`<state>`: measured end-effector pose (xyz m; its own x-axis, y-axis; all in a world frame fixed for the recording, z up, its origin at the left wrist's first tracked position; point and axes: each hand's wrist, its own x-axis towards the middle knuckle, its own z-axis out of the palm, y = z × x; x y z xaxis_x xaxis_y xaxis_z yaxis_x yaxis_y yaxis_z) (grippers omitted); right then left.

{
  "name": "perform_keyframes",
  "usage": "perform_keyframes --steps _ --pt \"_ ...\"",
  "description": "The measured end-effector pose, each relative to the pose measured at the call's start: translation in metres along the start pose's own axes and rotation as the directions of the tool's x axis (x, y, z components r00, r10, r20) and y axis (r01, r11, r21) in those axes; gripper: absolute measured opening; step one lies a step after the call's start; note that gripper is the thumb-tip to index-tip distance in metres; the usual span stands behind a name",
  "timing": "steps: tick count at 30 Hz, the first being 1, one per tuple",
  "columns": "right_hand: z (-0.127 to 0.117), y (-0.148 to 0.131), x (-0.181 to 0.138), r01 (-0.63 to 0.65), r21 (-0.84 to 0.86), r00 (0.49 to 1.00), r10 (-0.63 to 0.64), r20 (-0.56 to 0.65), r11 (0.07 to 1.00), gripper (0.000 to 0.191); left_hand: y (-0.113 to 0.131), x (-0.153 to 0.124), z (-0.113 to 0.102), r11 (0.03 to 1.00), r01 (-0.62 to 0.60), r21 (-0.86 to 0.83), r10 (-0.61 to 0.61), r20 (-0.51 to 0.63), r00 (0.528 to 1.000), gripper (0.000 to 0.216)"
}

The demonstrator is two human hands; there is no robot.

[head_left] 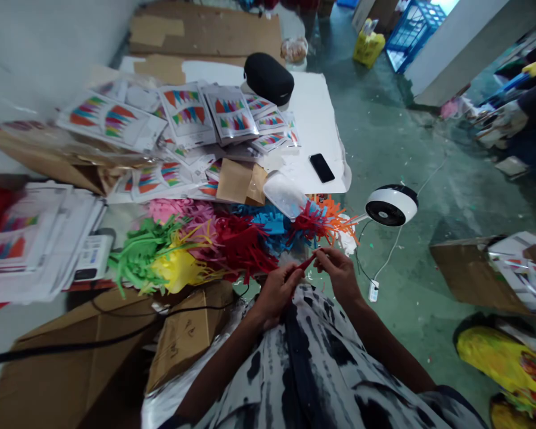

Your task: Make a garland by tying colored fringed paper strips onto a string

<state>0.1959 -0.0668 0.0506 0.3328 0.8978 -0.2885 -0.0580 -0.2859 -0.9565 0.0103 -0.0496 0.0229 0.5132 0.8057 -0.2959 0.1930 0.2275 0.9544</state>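
Observation:
Near the front of my body, my left hand (279,290) is closed around a thin red twisted strip (305,263), apparently tissue paper. At the strip's upper right end, the fingers of my right hand (337,273) pinch it. Just beyond my hands lie fringed paper tassels: a dark red bunch (241,241), a blue bunch (270,221), an orange bunch (333,215), a yellow bunch (178,268), a green bunch (145,253) and a pink bunch (174,208). A translucent plastic tray (286,195) rests behind the blue and red tassels.
Packets with printed tassel pictures (190,114) pile up at the back, beside a black case (268,78) and a phone (321,167). Printed sheets (49,238) stack at left. A white fan (390,205) stands right, its cable running to a power strip (374,291). Cardboard boxes (190,333) sit below.

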Motion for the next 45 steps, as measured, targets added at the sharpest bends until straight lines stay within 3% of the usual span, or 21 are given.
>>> perform_keyframes --steps 4,6,8,9,10,12,15,19,22,25,29,33,35,36,38,42,45 --pt "-0.023 -0.013 0.041 0.027 0.019 0.993 -0.025 -0.112 0.999 0.041 -0.028 0.011 0.000 0.975 0.032 0.218 -0.010 -0.102 0.995 0.029" --pt "-0.031 -0.027 0.056 0.158 0.006 0.966 -0.153 -0.209 0.987 0.039 -0.039 0.014 -0.002 0.949 0.064 0.308 -0.015 -0.159 0.987 0.024" --pt "-0.033 -0.039 0.065 0.327 -0.118 0.895 -0.347 -0.281 0.938 0.032 -0.046 0.015 -0.005 0.929 0.085 0.361 -0.004 -0.219 0.976 0.018" --pt "-0.033 -0.042 0.067 0.399 -0.229 0.854 -0.451 -0.261 0.888 0.030 -0.047 0.015 -0.007 0.921 0.091 0.378 0.002 -0.240 0.971 0.016" --pt "-0.032 -0.041 0.070 0.455 -0.352 0.821 -0.538 -0.188 0.818 0.029 -0.048 0.015 -0.009 0.916 0.096 0.390 0.006 -0.253 0.967 0.015" --pt "-0.026 -0.030 0.075 0.547 -0.536 0.786 -0.614 0.067 0.643 0.030 -0.049 0.014 -0.012 0.907 0.110 0.406 0.008 -0.278 0.961 0.016" --pt "-0.013 0.010 0.092 0.645 -0.608 0.756 -0.503 0.418 0.464 0.031 -0.051 0.009 -0.014 0.901 0.134 0.412 0.020 -0.348 0.937 0.017" --pt "0.008 0.074 0.120 0.648 -0.711 0.761 -0.267 0.591 0.274 0.039 -0.059 -0.004 -0.014 0.906 0.180 0.383 0.040 -0.502 0.864 0.015" --pt "0.018 0.106 0.132 0.646 -0.745 0.763 -0.182 0.620 0.168 0.042 -0.063 -0.012 -0.014 0.910 0.242 0.338 0.025 -0.626 0.780 0.015" --pt "0.019 0.117 0.132 0.652 -0.739 0.758 -0.178 0.627 0.170 0.043 -0.062 -0.012 -0.016 0.929 0.261 0.262 0.002 -0.710 0.704 0.017" --pt "0.017 0.106 0.113 0.655 -0.702 0.755 -0.230 0.614 0.279 0.033 -0.060 0.001 -0.030 0.952 0.249 0.177 -0.010 -0.797 0.603 0.016" --pt "0.030 0.084 0.091 0.634 -0.659 0.772 -0.276 0.573 0.404 0.033 -0.069 0.017 -0.064 0.972 0.204 0.113 0.012 -0.898 0.439 0.013" --pt "0.046 0.078 0.085 0.606 -0.650 0.793 -0.294 0.533 0.459 0.033 -0.078 0.022 -0.086 0.981 0.174 0.085 0.012 -0.924 0.381 0.016" --pt "0.057 0.077 0.084 0.589 -0.649 0.806 -0.296 0.512 0.482 0.033 -0.083 0.023 -0.097 0.983 0.168 0.076 0.007 -0.926 0.378 0.017" --pt "0.082 0.080 0.084 0.548 -0.648 0.834 -0.282 0.475 0.528 0.033 -0.093 0.025 -0.117 0.982 0.173 0.080 0.001 -0.908 0.419 0.019" --pt "0.134 0.095 0.089 0.493 -0.628 0.865 -0.262 0.428 0.602 0.046 -0.110 0.019 -0.137 0.971 0.166 0.171 0.044 -0.813 0.581 0.020" --pt "0.158 0.107 0.090 0.493 -0.648 0.868 -0.272 0.416 0.581 0.044 -0.118 0.012 -0.139 0.965 0.133 0.227 0.073 -0.717 0.694 0.026"
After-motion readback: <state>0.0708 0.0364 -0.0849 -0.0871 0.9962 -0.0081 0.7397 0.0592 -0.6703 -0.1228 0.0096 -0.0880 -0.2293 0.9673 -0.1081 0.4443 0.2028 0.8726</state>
